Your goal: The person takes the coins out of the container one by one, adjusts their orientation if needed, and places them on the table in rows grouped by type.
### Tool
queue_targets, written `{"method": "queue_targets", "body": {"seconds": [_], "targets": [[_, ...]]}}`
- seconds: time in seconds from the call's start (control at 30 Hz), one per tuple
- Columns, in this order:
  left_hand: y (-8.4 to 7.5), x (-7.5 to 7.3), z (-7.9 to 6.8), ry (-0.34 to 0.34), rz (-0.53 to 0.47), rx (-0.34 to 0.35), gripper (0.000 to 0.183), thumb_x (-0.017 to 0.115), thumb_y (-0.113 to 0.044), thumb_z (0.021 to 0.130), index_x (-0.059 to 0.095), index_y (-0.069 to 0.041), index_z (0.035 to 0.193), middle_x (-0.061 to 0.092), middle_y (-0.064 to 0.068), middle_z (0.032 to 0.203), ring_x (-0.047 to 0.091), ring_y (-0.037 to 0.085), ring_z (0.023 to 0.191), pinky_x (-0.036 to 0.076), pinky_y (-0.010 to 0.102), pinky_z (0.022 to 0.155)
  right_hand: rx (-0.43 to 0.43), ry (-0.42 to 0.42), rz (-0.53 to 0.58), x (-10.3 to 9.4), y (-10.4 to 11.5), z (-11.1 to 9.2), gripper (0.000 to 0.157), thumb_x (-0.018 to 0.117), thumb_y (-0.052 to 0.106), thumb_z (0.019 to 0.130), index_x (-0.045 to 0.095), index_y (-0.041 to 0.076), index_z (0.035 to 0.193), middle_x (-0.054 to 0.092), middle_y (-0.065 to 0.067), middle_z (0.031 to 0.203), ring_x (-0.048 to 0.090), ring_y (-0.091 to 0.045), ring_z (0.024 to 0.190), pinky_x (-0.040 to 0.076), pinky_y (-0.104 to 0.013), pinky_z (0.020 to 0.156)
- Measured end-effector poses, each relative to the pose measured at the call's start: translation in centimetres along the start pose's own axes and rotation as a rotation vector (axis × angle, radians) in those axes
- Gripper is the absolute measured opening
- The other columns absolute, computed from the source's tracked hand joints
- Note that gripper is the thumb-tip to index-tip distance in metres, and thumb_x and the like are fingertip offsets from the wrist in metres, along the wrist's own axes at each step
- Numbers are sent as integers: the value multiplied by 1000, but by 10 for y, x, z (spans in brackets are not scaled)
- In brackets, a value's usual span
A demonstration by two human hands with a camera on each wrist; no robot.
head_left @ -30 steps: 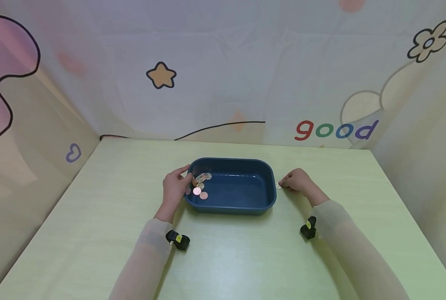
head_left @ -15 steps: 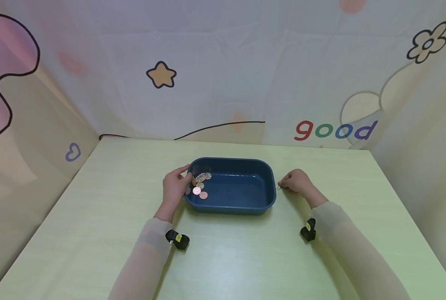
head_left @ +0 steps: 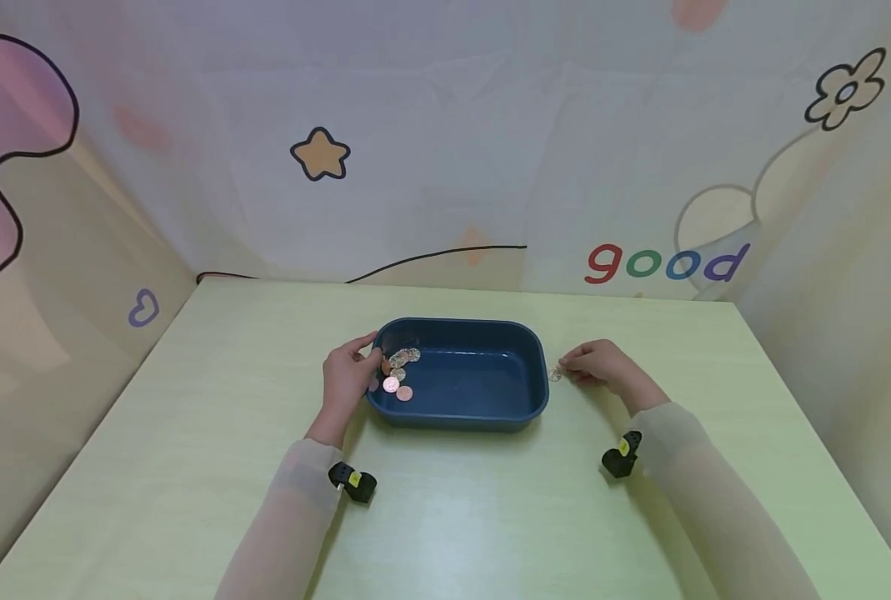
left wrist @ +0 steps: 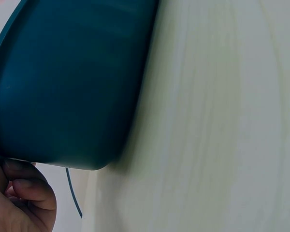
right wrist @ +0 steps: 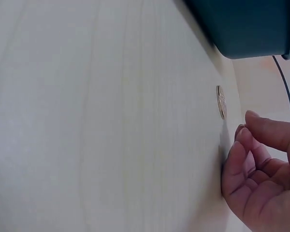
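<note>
My left hand [head_left: 347, 379] grips the left end of a dark blue plastic basin [head_left: 475, 417], its thumb over the rim; the left wrist view shows its curled fingers [left wrist: 36, 191] at the rim. Several silver and copper-coloured coins [head_left: 403, 392] lie inside the basin at that end, some overlapping. Just off the basin's right side, a coin [right wrist: 222, 102] rests on the table. Beside it my right hand [head_left: 603, 367] pinches another coin [right wrist: 241, 126] between thumb and forefinger; only a thin edge of it shows. The other fingers of that hand curl under, near the table top.
A pale wood-grain table [head_left: 445, 517] carries the basin. Behind it hangs a printed cloth [head_left: 445, 167] with a star, a flower and the word "good", and more cloth closes in both sides. A small black camera [head_left: 621, 454] sits on each wrist.
The right hand has drawn back slightly to the right and up from the coin on the table, its fingertips now together on a coin. The left hand keeps its grip on the basin.
</note>
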State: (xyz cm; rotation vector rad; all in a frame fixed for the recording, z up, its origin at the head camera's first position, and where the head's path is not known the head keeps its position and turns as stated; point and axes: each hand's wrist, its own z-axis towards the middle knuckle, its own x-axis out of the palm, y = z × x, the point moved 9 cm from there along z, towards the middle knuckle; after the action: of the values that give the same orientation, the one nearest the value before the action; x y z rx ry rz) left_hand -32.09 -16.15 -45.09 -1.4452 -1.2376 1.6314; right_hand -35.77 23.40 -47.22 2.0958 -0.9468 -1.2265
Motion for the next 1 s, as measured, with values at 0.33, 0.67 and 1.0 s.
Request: {"method": "queue_targets", "body": {"seconds": [0.33,0.67,1.0], "targets": [[-2,0,-1,-1,16,15,43,61,-12,95,66,-8,138,39,-7,51,37,6,41,30,22,46,7,28,32,-8,-1,-4,42,56,23,105,59,-8,133,66,-7,104,59,-17,91,55,-21,80],[-3,-1,0,-8,26,10,43,61,-13,95,66,-9,137,39,-7,52,37,6,41,30,22,46,-81,10,-66,-27,27,-18,49,54,32,105,54,-6,136,58,-28,137,61,-34,114,54,-37,98],[-3,-1,-1,-8,48,-7,43,61,-13,95,66,-9,137,39,-7,53,36,7,43,31,22,47,-220,11,-126,-40,73,-26,43,54,28,105,56,-5,132,58,-28,136,61,-37,117,52,-49,106]]}}
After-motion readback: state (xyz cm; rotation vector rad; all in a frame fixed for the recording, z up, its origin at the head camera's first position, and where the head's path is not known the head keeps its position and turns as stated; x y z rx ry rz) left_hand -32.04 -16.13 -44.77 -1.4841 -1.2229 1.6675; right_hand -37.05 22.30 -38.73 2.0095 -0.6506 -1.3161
